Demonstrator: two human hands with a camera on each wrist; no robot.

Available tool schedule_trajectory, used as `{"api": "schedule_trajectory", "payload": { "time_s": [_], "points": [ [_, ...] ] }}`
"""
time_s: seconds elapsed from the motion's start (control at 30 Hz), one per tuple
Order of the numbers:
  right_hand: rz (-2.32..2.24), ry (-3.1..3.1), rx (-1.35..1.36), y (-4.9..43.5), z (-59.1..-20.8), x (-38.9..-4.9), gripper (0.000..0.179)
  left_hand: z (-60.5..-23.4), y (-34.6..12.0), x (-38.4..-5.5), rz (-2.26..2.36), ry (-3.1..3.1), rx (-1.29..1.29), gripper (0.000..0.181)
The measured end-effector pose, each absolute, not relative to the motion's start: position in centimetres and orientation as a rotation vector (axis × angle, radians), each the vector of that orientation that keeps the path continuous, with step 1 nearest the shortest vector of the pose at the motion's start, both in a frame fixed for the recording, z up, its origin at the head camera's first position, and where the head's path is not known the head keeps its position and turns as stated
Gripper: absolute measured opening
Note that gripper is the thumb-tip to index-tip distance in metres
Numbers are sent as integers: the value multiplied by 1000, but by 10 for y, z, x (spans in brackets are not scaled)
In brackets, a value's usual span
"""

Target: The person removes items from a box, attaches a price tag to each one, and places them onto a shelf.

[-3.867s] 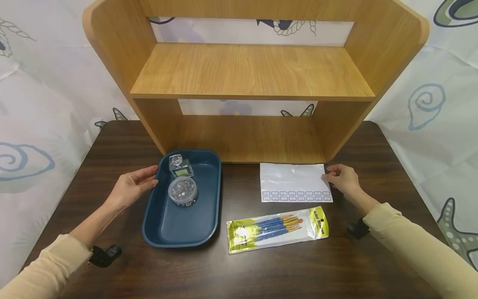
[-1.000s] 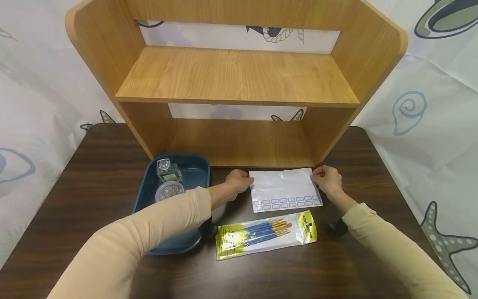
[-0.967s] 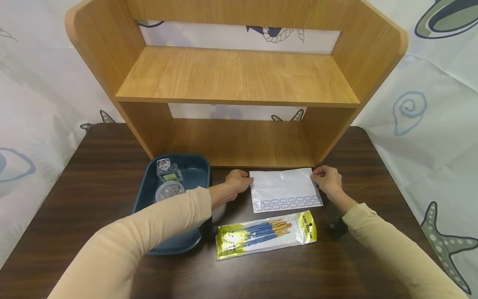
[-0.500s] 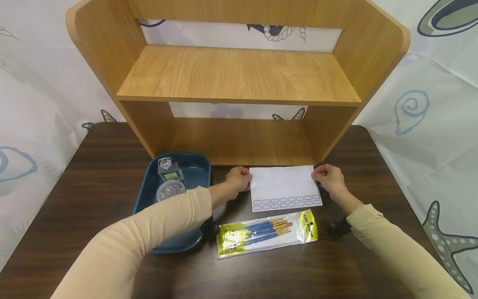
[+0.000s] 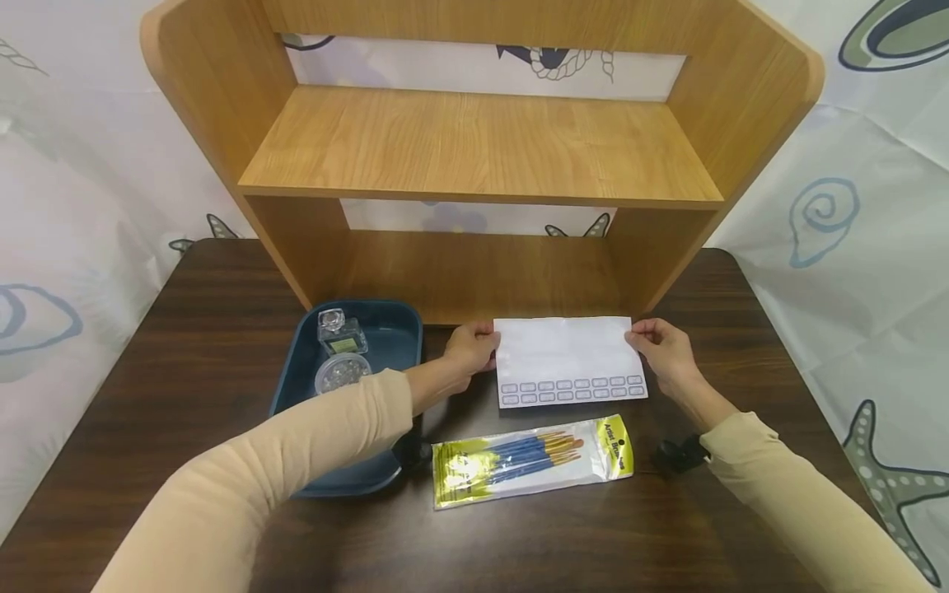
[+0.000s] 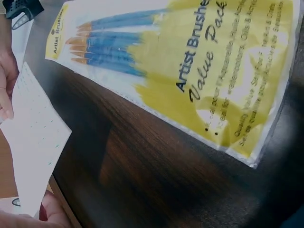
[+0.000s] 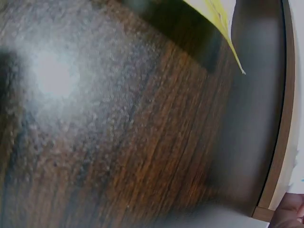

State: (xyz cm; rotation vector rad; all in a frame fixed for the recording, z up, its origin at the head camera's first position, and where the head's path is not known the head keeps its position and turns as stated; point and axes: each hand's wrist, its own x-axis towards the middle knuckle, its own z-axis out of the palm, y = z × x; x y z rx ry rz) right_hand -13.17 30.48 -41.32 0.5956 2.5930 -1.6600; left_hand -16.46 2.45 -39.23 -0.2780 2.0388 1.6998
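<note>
A white paper sheet (image 5: 567, 354) with two rows of small blue-outlined boxes along its near edge is held up between both hands, overlapping the shelf's front edge in the head view. My left hand (image 5: 469, 352) pinches its left edge near the top corner, thumb and fingers also showing low in the left wrist view. At the opposite corner, my right hand (image 5: 669, 354) pinches the right edge. Close in front of the sheet lies a clear-and-yellow pack of artist brushes (image 5: 534, 461) with blue handles. Only a bit of the right hand's fingers (image 7: 288, 209) shows in the right wrist view.
Partly under the left forearm stands a blue tray (image 5: 400, 333) holding a glass bottle (image 5: 344, 336) and a round clear-lidded jar (image 5: 341, 372). A two-level wooden shelf (image 5: 474, 148) rises at the back of the dark wooden table (image 5: 593, 543).
My left hand has left the tray's left rim and crossed over to the sheet's left edge. Over the last second, the sheet has risen slightly, away from the brush pack.
</note>
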Motion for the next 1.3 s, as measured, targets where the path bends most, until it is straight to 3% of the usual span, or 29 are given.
{"api": "schedule_trajectory", "payload": {
  "time_s": [0.3, 0.67, 1.3],
  "points": [
    [-1793, 2491, 763, 303, -405, -131, 19, -390, 13, -144, 1748, 2014, -136, 41],
    [-1858, 2455, 847, 300, -406, -130, 13, -390, 8, -130, 1686, 2165, 50, 29],
    [-1931, 2411, 828, 300, -407, -126, 9, -387, 10, -126, 1634, 2310, 79, 17]
  ]
}}
